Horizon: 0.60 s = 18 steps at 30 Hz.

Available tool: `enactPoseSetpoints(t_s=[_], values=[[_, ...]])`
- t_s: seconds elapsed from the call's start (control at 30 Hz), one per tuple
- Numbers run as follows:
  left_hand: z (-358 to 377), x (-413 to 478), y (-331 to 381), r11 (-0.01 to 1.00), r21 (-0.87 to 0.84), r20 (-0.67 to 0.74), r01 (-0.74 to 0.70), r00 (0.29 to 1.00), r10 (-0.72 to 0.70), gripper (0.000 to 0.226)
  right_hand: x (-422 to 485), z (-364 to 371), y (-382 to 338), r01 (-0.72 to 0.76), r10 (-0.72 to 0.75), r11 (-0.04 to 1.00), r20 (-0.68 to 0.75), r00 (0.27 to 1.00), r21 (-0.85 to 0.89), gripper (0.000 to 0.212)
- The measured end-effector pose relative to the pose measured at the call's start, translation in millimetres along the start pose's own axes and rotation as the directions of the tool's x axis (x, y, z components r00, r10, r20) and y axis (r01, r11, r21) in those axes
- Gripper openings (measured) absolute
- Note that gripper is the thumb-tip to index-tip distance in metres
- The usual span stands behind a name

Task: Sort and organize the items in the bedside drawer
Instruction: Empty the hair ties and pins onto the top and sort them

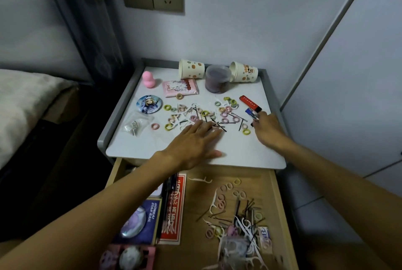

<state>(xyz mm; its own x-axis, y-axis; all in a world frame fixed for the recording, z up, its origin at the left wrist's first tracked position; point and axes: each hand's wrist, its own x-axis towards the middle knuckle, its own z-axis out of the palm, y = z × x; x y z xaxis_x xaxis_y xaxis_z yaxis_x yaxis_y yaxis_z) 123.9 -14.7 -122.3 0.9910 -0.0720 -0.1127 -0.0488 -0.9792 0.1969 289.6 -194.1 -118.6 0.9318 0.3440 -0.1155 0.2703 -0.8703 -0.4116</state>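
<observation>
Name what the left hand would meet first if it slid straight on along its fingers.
The left hand would likely meet the bobby pins just ahead, amid hair ties; depth is unclear.

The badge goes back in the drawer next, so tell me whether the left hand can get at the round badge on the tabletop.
Probably yes. The left hand lies flat on the hair ties, and the round badge sits uncovered just to its left on the tabletop, with nothing standing between them.

Blue card [152, 211]: "HONKAI STAR RAIL"; other txt illegible.
</observation>
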Motion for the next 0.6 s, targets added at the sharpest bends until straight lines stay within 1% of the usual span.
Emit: enactPoseSetpoints(t_s=[0.13,0.23,0.3,0.4,0.43,0.47,0.53,0.6], values=[[2,-1,-4,1.0,-0.011,0.01,-0.017,1.0,0.017,0.069,0,0,-1,0.019,-0.02,1.0,-0.08,0.997,-0.012,0.03],[-3,-5,-8,0.999,-0.034,-0.001,-0.009,1.0,0.009,0.071,1,-4,2,-0.004,-0.002,0.999,-0.123,0.992,-0.046,0.029],[-5,-6,-10,0.999,-0.05,-0.019,-0.005,1.0,0.004,0.074,-3,-8,4,-0.029,0.016,0.993,-0.106,0.994,-0.115,0.031],[-5,-6,-13,0.998,-0.057,-0.067,-0.024,0.998,0.02,0.077,-9,-11,8,0.02,-0.037,0.958,-0.053,0.998,-0.285,0.035],[-3,-6,-12,0.998,-0.047,-0.105,-0.052,0.993,0.047,0.074,-12,-11,7,0.04,-0.056,0.948,-0.04,0.998,-0.315,0.035],[-2,-8,-11,0.996,-0.044,-0.154,-0.081,0.985,0.074,0.066,-15,-12,6,0.047,-0.062,0.942,-0.033,0.998,-0.333,0.035],[-3,-15,-3,0.993,-0.054,-0.277,-0.108,0.957,0.089,0.044,-22,-16,2,0.051,-0.067,0.934,-0.032,0.997,-0.353,0.035],[-5,-28,10,0.989,-0.066,-0.386,-0.13,0.917,0.095,0.028,-38,-21,-2,0.103,-0.141,0.92,-0.073,0.987,-0.378,0.034]])
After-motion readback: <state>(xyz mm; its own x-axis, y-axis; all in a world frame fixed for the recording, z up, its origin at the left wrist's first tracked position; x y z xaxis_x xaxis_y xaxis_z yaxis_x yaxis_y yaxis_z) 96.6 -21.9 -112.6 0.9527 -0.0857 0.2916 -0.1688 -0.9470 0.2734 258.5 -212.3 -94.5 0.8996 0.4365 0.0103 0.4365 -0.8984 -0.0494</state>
